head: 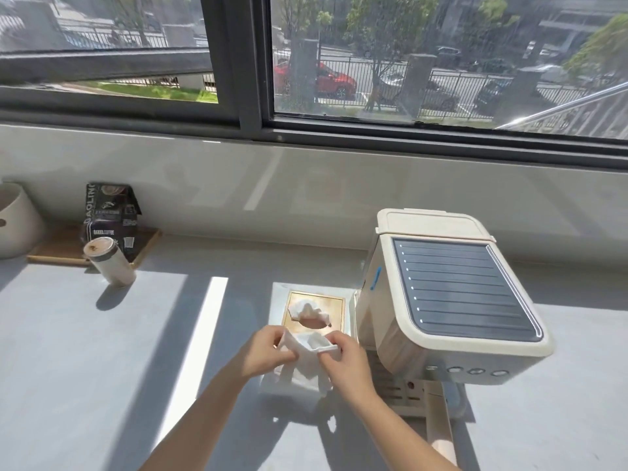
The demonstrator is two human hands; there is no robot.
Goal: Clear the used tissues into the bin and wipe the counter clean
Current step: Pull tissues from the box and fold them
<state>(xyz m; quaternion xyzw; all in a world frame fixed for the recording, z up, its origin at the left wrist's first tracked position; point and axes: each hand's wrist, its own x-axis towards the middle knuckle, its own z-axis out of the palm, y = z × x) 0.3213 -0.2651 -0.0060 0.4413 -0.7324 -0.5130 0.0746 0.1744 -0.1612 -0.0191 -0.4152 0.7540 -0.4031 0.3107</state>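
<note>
A white tissue (304,360) hangs between both hands just above the grey counter (102,351). My left hand (263,351) pinches its left edge and my right hand (345,363) pinches its right edge, with the sheet spread and drooping below. Right behind the hands stands a tissue box (314,312) with a wooden top and another tissue poking out of its oval slot. No bin is in view.
A cream coffee machine (448,294) stands close on the right, its drip tray and handle near my right forearm. At the back left, a wooden tray (57,249) carries a black coffee bag (110,215); a cup (108,261) and a white pot (15,220) stand there too.
</note>
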